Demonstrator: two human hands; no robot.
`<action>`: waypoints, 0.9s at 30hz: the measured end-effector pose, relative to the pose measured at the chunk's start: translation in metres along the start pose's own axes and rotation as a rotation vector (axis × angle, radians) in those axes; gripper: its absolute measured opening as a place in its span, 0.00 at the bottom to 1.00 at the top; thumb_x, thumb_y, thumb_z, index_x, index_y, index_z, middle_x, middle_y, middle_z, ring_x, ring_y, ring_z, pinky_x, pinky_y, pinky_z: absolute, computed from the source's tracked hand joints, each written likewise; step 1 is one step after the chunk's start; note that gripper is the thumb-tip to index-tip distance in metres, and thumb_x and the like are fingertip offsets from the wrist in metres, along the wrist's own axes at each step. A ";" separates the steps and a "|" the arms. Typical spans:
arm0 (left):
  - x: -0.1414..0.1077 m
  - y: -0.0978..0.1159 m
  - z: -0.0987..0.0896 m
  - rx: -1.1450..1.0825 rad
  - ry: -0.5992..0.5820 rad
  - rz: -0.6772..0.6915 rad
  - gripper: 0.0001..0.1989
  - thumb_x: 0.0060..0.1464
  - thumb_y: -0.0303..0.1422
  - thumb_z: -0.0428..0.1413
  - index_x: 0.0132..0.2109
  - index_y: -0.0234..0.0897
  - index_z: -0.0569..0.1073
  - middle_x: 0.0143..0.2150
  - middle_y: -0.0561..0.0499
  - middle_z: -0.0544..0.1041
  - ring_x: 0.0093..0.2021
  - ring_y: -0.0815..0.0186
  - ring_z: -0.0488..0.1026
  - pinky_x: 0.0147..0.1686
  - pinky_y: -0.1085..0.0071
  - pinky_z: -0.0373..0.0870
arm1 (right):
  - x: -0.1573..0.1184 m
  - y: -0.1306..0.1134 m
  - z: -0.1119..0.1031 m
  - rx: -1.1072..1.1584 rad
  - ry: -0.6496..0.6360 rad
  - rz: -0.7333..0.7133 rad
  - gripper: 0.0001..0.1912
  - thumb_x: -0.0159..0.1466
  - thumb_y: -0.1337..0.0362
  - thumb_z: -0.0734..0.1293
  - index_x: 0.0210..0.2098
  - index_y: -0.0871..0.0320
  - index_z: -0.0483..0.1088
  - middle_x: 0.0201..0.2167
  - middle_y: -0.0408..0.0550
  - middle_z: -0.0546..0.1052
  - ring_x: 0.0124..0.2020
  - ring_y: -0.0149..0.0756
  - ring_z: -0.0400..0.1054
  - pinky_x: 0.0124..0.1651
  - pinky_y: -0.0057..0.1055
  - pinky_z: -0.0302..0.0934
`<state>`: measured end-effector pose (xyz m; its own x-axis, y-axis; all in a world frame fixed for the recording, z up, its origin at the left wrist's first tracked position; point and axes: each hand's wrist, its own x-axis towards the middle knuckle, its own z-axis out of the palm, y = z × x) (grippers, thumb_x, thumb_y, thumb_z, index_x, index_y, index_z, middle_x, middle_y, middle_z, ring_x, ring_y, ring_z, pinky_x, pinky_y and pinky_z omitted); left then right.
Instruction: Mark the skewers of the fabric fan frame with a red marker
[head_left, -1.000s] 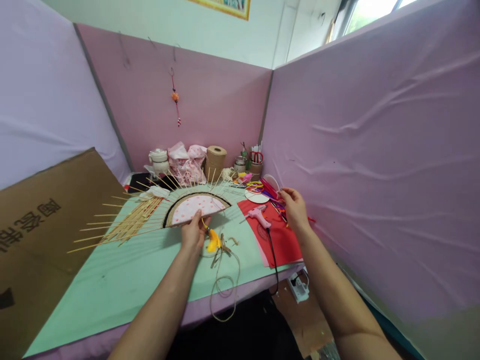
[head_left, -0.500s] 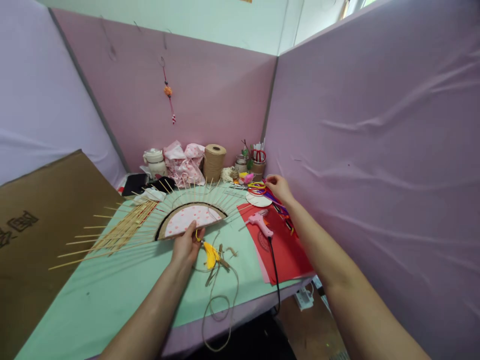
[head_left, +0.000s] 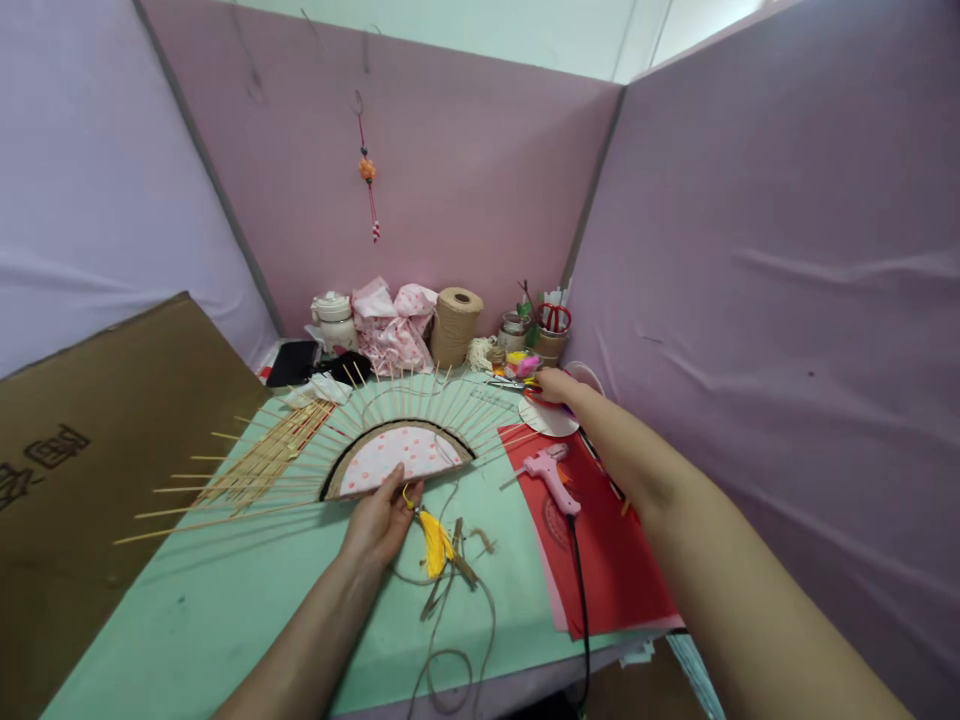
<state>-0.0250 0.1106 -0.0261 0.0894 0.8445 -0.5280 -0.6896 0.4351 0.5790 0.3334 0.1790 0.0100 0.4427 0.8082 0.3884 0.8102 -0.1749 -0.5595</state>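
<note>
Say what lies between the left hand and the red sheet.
In the head view, a yellow tassel, brown scraps and a thin looping cord show there against the green cloth; the left hand holds the fan-shaped piece.

Lettering: no word or number legible with certainty from where I stand. Brown cardboard sheet [head_left: 142,400], left side of the desk [head_left: 150,625]: dark printed characters [head_left: 57,447], Chinese in form, running aslant. One is a boxed figure with strokes inside; the next, lower and farther left, meets the edge of view. Reading of both uncertain. Apparent clear ruler [head_left: 491,400], far part of the desk: fine markings, too small to read. Red sheet [head_left: 622,570], right: faint rounded figure [head_left: 556,522] beside the pink glue gun [head_left: 556,484]; print or separate piece, cannot tell.
</note>
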 end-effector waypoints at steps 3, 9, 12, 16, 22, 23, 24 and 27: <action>-0.007 0.012 -0.003 0.102 0.002 -0.107 0.06 0.60 0.20 0.52 0.36 0.30 0.73 0.32 0.43 0.78 0.30 0.65 0.79 0.31 0.72 0.80 | 0.002 0.000 -0.010 -0.233 -0.224 0.014 0.19 0.67 0.57 0.66 0.54 0.59 0.67 0.53 0.53 0.72 0.49 0.40 0.70 0.50 0.43 0.69; -0.036 0.045 -0.025 0.336 -0.032 -0.302 0.05 0.56 0.23 0.57 0.41 0.30 0.76 0.42 0.34 0.79 0.40 0.57 0.81 0.37 0.68 0.79 | -0.014 -0.014 -0.048 -0.547 -0.309 0.034 0.17 0.66 0.64 0.66 0.49 0.71 0.70 0.49 0.71 0.74 0.52 0.51 0.70 0.53 0.42 0.63; -0.051 0.054 -0.029 0.549 -0.099 -0.176 0.12 0.47 0.21 0.64 0.41 0.34 0.78 0.45 0.38 0.80 0.47 0.56 0.79 0.41 0.70 0.76 | -0.038 -0.022 -0.069 -0.608 -0.301 0.042 0.15 0.66 0.66 0.63 0.49 0.69 0.70 0.47 0.72 0.76 0.50 0.54 0.72 0.47 0.38 0.63; -0.044 0.049 0.000 0.941 -0.159 0.349 0.13 0.33 0.20 0.69 0.28 0.38 0.79 0.35 0.45 0.80 0.48 0.53 0.75 0.48 0.69 0.70 | -0.080 -0.033 -0.086 -0.583 -0.312 0.036 0.16 0.64 0.61 0.65 0.48 0.63 0.68 0.44 0.62 0.78 0.43 0.47 0.74 0.37 0.31 0.60; 0.019 0.007 0.056 1.392 -0.040 0.868 0.16 0.36 0.36 0.69 0.18 0.38 0.68 0.30 0.42 0.75 0.52 0.41 0.69 0.57 0.52 0.57 | -0.148 -0.054 -0.079 -0.482 -0.306 -0.131 0.18 0.59 0.55 0.68 0.43 0.61 0.67 0.41 0.57 0.75 0.42 0.46 0.70 0.40 0.32 0.58; 0.027 0.001 0.059 1.486 -0.002 0.910 0.16 0.38 0.38 0.68 0.19 0.38 0.68 0.32 0.40 0.75 0.51 0.41 0.69 0.56 0.51 0.58 | -0.157 -0.058 -0.076 -0.481 -0.300 -0.137 0.18 0.60 0.55 0.68 0.43 0.60 0.67 0.41 0.57 0.75 0.42 0.46 0.70 0.40 0.32 0.58; 0.033 -0.004 0.061 1.598 0.006 0.939 0.15 0.41 0.39 0.67 0.21 0.37 0.70 0.34 0.39 0.76 0.51 0.41 0.69 0.55 0.50 0.59 | -0.164 -0.061 -0.074 -0.479 -0.303 -0.130 0.17 0.61 0.54 0.67 0.44 0.60 0.67 0.41 0.57 0.75 0.43 0.46 0.70 0.40 0.32 0.58; 0.043 -0.011 0.059 1.832 -0.018 0.955 0.08 0.49 0.34 0.60 0.25 0.36 0.73 0.36 0.37 0.76 0.47 0.45 0.71 0.49 0.54 0.63 | -0.180 -0.067 -0.071 -0.506 -0.339 -0.105 0.15 0.62 0.55 0.67 0.43 0.59 0.68 0.40 0.57 0.76 0.42 0.48 0.71 0.38 0.34 0.56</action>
<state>0.0288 0.1607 -0.0180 0.2288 0.9414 0.2478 0.8465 -0.3181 0.4269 0.2270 0.0054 0.0295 0.2711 0.9548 0.1216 0.9614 -0.2625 -0.0823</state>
